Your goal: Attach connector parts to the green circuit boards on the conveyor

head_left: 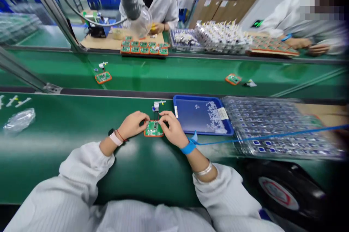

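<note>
A green circuit board (153,129) with an orange edge lies flat on the green table in front of me. My left hand (134,124) has its thumb and fingers closed on the board's upper left corner. At the upper right corner, my right hand (172,127) pinches close to where thin dark wires meet the board; what sits between those fingertips is too small to make out. Just beyond the board, a white connector piece (156,106) with a small blue part lies at the end of the wires.
Right of my hands sits a blue tray (195,114) with small white pieces. Stacked clear plastic trays (272,126) hold blue parts; a blue wrist-strap cord (261,136) crosses them. Crumpled plastic (20,120) lies left. Boards rest on the belt (169,72) beyond, where co-workers sit.
</note>
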`<state>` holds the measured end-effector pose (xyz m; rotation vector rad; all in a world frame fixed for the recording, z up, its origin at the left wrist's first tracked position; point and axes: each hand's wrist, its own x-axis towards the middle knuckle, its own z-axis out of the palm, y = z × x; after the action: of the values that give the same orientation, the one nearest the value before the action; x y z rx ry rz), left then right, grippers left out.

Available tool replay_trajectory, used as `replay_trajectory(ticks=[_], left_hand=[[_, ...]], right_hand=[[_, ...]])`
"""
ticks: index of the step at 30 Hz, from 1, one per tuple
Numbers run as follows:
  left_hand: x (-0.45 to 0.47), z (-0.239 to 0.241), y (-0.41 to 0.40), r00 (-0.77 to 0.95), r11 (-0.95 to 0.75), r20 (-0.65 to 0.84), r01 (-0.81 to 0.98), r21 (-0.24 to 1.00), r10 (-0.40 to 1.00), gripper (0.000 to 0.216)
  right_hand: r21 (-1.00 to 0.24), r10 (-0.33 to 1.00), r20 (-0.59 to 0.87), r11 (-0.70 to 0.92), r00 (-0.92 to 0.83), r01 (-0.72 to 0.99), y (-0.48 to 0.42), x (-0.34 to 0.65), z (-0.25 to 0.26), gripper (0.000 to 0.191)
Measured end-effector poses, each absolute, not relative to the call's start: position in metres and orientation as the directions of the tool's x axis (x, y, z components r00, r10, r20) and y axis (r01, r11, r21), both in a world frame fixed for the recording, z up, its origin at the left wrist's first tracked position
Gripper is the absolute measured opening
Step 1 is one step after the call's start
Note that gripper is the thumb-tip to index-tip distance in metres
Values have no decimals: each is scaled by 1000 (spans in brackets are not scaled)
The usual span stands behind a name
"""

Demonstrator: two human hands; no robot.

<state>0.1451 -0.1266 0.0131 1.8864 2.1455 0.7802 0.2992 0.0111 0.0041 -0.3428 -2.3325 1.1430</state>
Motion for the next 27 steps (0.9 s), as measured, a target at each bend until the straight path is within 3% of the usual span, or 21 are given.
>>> replay_trajectory(ticks=[4,11,17,27], left_hand=[[150,13,-121,-219,21,258,799,601,941,16],[161,12,-110,-299,60,201,679,732,933,10],[165,17,-108,-367,163,96,613,773,925,12],[165,20,-101,-372,178,84,615,768,925,15]], right_hand=[[-824,470,298,566,-831,25,3,295,-11,10],[-826,452,280,563,-847,27,5,294,-12,11],[-812,437,282,583,-854,31,2,296,-9,12],[-820,472,256,568,-844,68,8,289,-16,16]])
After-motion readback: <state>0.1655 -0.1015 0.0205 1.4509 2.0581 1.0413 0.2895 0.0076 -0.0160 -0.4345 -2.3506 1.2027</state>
